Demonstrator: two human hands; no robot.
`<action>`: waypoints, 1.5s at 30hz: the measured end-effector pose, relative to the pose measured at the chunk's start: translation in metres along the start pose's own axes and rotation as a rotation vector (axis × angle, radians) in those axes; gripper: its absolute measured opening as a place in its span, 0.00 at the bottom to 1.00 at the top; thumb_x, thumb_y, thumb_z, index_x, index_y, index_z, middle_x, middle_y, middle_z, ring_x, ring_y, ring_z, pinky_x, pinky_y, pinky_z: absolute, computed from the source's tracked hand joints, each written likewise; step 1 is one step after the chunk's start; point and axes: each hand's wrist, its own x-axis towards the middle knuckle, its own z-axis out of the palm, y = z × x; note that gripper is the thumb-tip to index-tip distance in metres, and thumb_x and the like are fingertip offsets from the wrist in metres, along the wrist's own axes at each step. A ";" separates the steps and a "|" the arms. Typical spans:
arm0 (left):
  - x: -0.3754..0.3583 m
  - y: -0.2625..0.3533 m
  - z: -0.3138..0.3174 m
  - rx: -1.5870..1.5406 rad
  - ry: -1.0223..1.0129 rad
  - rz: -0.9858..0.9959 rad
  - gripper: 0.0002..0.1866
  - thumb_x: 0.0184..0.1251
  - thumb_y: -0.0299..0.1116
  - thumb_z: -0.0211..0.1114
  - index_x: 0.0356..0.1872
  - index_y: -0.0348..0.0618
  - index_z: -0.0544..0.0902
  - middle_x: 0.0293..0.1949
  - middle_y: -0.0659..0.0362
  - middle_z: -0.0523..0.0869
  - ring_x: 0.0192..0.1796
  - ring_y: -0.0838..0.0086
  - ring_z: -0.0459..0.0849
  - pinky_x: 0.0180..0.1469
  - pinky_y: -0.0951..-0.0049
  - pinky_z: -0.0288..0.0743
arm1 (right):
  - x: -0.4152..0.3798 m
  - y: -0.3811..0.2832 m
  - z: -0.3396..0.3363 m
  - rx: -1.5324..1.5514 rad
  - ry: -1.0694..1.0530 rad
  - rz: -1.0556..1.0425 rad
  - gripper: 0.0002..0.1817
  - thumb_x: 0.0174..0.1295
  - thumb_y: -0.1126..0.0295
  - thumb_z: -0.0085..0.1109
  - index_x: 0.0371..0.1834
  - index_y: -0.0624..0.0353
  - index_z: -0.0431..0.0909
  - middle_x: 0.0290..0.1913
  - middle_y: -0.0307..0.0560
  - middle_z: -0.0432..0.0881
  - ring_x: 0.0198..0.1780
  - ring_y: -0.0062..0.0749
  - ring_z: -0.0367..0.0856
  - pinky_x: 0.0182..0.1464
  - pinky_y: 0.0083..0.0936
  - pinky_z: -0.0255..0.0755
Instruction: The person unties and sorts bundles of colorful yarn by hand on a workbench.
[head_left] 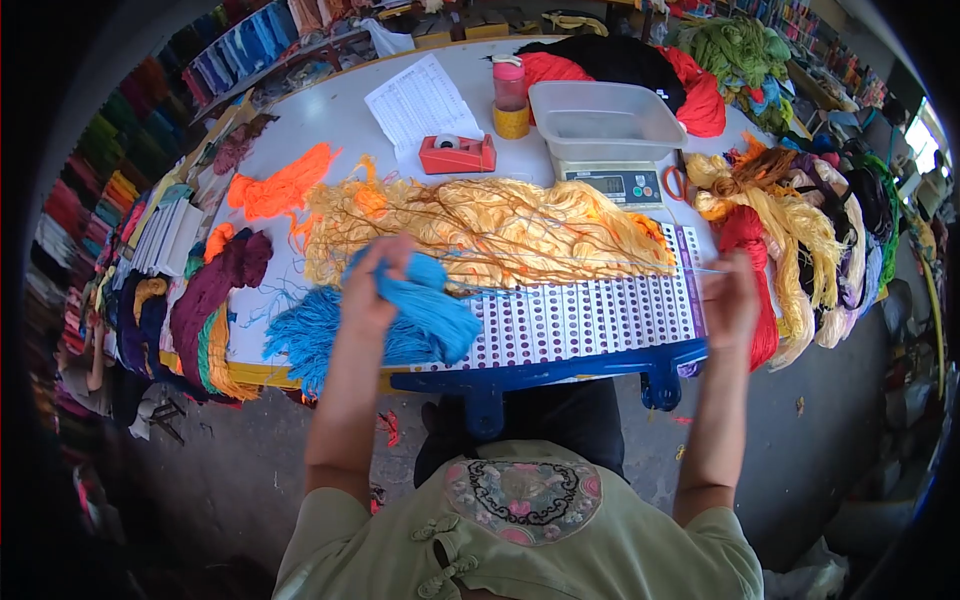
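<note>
My left hand (pixel 378 280) is closed around a hank of blue thread (pixel 428 305) above the front left of the table. Its cut ends spread in a loose blue fringe (pixel 310 335) beneath and left of that hand. Out to the right, my right hand (pixel 730 298) pinches a thin blue strand that runs across from the hank. Between my hands lies a white card with rows of holes (pixel 580 322). Behind it stretches a long pile of cream and yellow thread (pixel 480 230) with brown strands across it.
A red tape dispenser (pixel 457 154), a printed sheet (pixel 420 100), a pink-lidded bottle (pixel 510 95) and a scale (pixel 612 185) bearing a clear plastic tub (pixel 606 120) stand behind the thread. Orange-handled scissors (pixel 674 183) lie beside the scale. Coloured hanks (pixel 800 230) crowd both sides.
</note>
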 end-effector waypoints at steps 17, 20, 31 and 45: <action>0.011 -0.179 0.074 1.420 -0.225 -0.177 0.11 0.65 0.35 0.66 0.32 0.36 0.82 0.25 0.57 0.84 0.19 0.78 0.79 0.19 0.76 0.69 | 0.013 0.158 0.019 -1.693 -0.422 0.171 0.05 0.63 0.67 0.57 0.33 0.55 0.79 0.26 0.51 0.82 0.28 0.41 0.83 0.34 0.33 0.74; 0.003 -0.177 0.087 1.580 -0.151 0.015 0.14 0.67 0.36 0.63 0.32 0.32 0.78 0.19 0.54 0.82 0.18 0.74 0.82 0.21 0.73 0.74 | 0.013 0.148 0.024 -1.541 -0.390 0.273 0.04 0.64 0.68 0.57 0.35 0.55 0.79 0.26 0.51 0.82 0.29 0.42 0.83 0.35 0.34 0.75; 0.015 -0.171 0.082 1.388 -0.157 -0.175 0.10 0.63 0.32 0.66 0.26 0.35 0.79 0.20 0.57 0.81 0.19 0.78 0.77 0.19 0.78 0.65 | 0.013 0.147 0.021 -1.537 -0.420 0.252 0.06 0.64 0.66 0.58 0.38 0.55 0.78 0.29 0.53 0.83 0.34 0.46 0.84 0.38 0.36 0.76; 0.022 -0.166 0.075 0.938 -0.109 -0.447 0.07 0.63 0.28 0.66 0.31 0.33 0.81 0.19 0.60 0.76 0.18 0.79 0.69 0.19 0.78 0.58 | 0.027 0.154 0.030 -1.737 -0.490 0.375 0.09 0.61 0.63 0.61 0.38 0.55 0.76 0.35 0.50 0.84 0.42 0.47 0.84 0.45 0.41 0.75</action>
